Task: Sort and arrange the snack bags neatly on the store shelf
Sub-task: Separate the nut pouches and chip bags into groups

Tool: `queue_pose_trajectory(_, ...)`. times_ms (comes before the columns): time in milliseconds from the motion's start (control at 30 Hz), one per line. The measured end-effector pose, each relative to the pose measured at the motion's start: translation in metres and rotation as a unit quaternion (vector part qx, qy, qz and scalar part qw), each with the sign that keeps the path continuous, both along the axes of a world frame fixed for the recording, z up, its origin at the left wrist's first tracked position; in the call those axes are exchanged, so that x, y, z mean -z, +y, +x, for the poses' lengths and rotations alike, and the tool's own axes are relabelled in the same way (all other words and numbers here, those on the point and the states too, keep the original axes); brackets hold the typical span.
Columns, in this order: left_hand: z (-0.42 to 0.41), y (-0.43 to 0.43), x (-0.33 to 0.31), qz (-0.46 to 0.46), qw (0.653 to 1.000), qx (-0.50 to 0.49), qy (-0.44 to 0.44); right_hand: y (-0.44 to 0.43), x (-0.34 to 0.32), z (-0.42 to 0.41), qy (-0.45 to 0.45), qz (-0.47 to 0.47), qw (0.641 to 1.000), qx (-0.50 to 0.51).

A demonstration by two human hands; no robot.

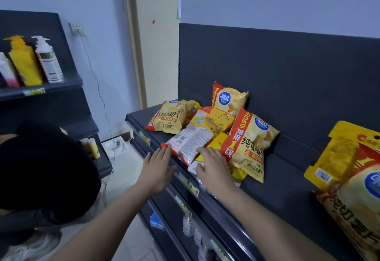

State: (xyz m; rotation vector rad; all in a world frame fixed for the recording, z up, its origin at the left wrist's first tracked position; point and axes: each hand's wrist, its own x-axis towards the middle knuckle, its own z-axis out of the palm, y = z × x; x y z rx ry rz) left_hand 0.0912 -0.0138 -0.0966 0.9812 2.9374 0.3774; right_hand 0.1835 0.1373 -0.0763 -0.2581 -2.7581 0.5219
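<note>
A person's left hand (158,168) reaches with straight, spread fingers to touch the red corner of a face-down snack bag (191,141). The right hand (213,170) lies with bent fingers on the front of the pile of snack bags; whether it grips one cannot be told. The pile sits near the front edge of a dark store shelf (273,195). A yellow crisp bag (172,116) lies at its left, a larger crisp bag (248,143) just right of the right hand, and an upright bag (228,98) leans on the back panel. More bags (349,178) stand well apart at the right edge. At left, another person (41,168) in dark clothing crouches below a second shelf holding a yellow pump bottle (24,61) and a white pump bottle (49,61).
</note>
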Motion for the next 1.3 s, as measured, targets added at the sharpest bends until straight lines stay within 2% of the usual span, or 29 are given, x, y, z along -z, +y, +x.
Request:
queue_pose_trajectory(167,-0.051,0.028,-0.001,-0.016,1.000,0.010,-0.021,0.013,0.001,-0.052,-0.109,0.023,0.994,0.020)
queue_pose_trajectory(300,-0.081,0.038,0.004,-0.034,0.995,0.035,-0.084,0.012,0.005,-0.072,-0.133,0.090,0.985,0.064)
queue_pose_trajectory(433,-0.111,0.043,0.007,-0.033,0.988,0.085,-0.128,0.021,0.014,-0.083,-0.251,0.116,0.956,0.099)
queue_pose_trajectory(500,-0.124,0.046,0.008,-0.025,0.980,0.125,-0.154,0.020,0.019,-0.085,-0.277,0.103,0.949,0.106)
queue_pose_trajectory(600,-0.145,0.052,0.014,0.045,0.962,0.189,-0.191,0.011,0.020,-0.088,-0.275,0.059,0.952,0.118)
queue_pose_trajectory(867,-0.149,0.063,0.030,0.197,0.917,0.282,-0.201,-0.011,0.025,-0.103,-0.167,0.028,0.958,0.231)
queue_pose_trajectory(967,-0.146,0.067,0.013,0.247,0.905,0.309,-0.160,-0.012,0.012,-0.096,-0.086,-0.015,0.969,0.230)
queue_pose_trajectory(1100,-0.139,0.073,-0.018,0.278,0.895,0.344,-0.054,-0.012,-0.020,-0.084,0.033,-0.112,0.966,0.229)
queue_pose_trajectory(1200,-0.125,0.083,-0.042,0.310,0.875,0.370,-0.031,-0.009,-0.050,-0.068,0.082,-0.131,0.957,0.245)
queue_pose_trajectory(1300,-0.100,0.100,-0.057,0.340,0.860,0.377,-0.051,0.001,-0.072,-0.039,0.103,-0.132,0.949,0.266)
